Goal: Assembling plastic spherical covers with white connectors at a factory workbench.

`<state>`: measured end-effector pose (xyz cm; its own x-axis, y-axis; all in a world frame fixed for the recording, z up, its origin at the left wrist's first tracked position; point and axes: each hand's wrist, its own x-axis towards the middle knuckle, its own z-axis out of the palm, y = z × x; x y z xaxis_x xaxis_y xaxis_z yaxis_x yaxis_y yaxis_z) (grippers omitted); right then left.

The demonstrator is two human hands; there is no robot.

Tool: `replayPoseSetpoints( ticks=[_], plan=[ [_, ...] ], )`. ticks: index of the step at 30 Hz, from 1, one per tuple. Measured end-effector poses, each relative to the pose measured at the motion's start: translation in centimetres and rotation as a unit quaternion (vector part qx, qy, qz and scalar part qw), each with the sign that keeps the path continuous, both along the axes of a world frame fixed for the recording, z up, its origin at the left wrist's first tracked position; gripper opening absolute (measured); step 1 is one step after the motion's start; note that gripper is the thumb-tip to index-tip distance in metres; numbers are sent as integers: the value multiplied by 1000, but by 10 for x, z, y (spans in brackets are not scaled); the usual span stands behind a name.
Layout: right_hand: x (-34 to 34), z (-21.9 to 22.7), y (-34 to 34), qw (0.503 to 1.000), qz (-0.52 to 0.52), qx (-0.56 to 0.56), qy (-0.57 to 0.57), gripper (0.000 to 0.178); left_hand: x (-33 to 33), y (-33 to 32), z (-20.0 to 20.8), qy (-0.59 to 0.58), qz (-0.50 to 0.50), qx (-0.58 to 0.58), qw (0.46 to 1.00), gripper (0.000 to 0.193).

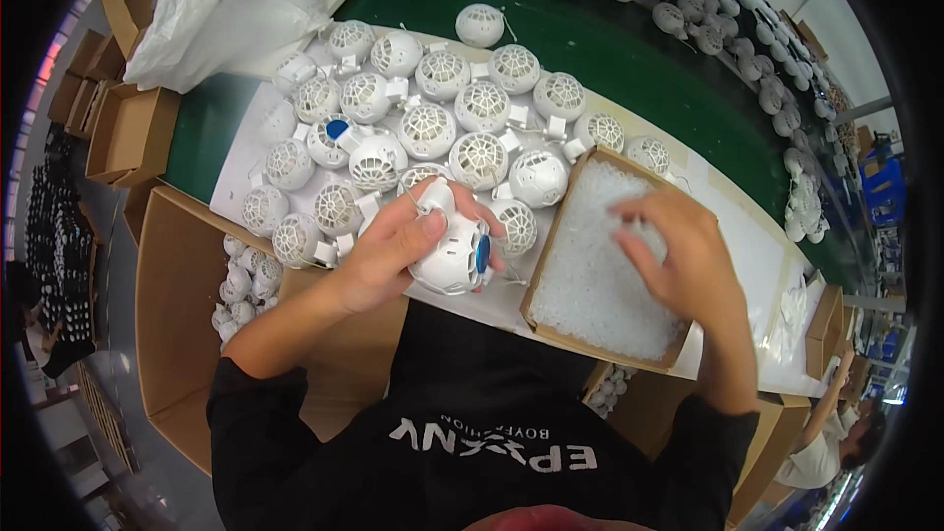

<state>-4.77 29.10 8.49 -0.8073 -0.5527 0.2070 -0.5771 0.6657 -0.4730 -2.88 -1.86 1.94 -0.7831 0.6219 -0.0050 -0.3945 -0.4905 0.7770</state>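
My left hand [379, 258] is closed around a white round plastic housing [442, 267] with slots, a short neck and a blue disc [483, 254] on its side. I hold it above the near edge of the white work surface. On the right, my right hand [678, 248] is over a shallow cardboard tray [559, 332] filled with small clear plastic pieces [598, 270]. Its thumb and forefinger are apart, with nothing visible between them; the other fingers are partly hidden. Beyond my left hand sit many similar white latticed balls [427, 131]. Another blue disc [337, 129] lies among them.
A green conveyor belt [413, 0] runs behind the work surface, with one ball [480, 26] nearby and more along the far side. White plastic bags [231, 15] lie far left. Open cardboard boxes [177, 334] flank me. Another person [831, 442] is at right.
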Motion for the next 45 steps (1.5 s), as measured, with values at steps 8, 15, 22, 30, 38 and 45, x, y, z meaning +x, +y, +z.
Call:
replayPoseSetpoints(
  ticks=[8,15,22,30,38,45],
  plan=[
    [59,-48,16,992,-117,18,32,25,4,6,8,-48,-23,-33,998,36],
    [74,-34,17,979,-161,-109,59,26,6,0,-5,1,-46,-42,998,25],
    [89,-46,-31,887,-129,-443,-17,25,15,12,-3,216,23,-187,958,10],
    [77,-40,-62,886,-9,-458,-73,37,21,13,8,344,3,-260,902,10],
    [73,-30,-63,919,11,-388,-65,32,21,10,12,365,9,-308,878,13],
    [76,-32,-80,942,-14,-333,-29,30,25,15,4,287,108,-268,913,26]
  ],
)
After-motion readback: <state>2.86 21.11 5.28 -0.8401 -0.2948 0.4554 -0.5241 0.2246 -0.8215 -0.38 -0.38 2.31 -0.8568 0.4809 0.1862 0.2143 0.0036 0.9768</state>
